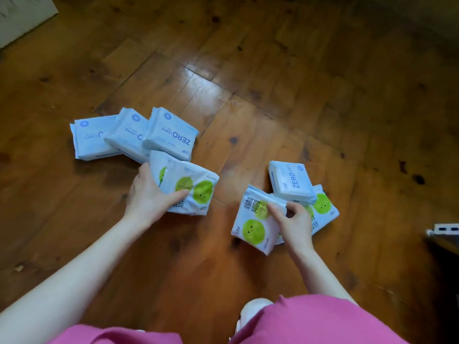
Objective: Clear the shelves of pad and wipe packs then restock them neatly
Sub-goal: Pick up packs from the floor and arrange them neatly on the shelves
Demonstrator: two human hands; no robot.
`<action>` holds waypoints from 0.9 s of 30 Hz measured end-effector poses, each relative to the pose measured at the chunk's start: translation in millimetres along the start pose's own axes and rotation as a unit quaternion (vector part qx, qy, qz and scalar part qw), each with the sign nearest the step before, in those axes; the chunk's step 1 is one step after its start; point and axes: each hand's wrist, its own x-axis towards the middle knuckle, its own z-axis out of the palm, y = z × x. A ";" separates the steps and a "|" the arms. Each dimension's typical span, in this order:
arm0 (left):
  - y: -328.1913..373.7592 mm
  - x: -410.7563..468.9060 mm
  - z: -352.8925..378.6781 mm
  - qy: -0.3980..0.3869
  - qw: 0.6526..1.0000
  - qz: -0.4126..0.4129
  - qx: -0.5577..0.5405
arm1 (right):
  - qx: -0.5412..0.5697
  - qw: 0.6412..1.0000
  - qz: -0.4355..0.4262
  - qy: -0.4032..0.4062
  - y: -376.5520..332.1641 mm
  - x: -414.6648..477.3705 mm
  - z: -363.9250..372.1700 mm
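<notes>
Packs lie on a wooden floor. Three pale blue "ZERO LEAKS" packs overlap in a row at the left. My left hand grips a white pack with green smiley circles just in front of them. My right hand holds another green-circle pack, tilted up on its edge. Behind that hand lies a further green-circle pack, with a fourth blue "ZERO LEAKS" pack resting on top of it.
A white panel corner shows at the top left. A white slotted object juts in at the right edge. My pink-clad knees and a white shoe fill the bottom. Bare wooden floor stretches beyond the packs.
</notes>
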 end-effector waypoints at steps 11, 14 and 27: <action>3.7 -12.5 1.4 -0.020 0.999 0.041 0.007 | -0.203 0.976 0.072 -0.033 27.8 5.4 12.4; 3.4 -13.2 1.5 -0.023 0.999 0.045 0.007 | -0.243 0.964 0.081 -0.074 22.5 3.4 15.8; 2.0 -17.2 8.5 -0.036 0.998 0.028 0.035 | -0.187 0.971 0.045 -0.142 7.1 -2.9 43.4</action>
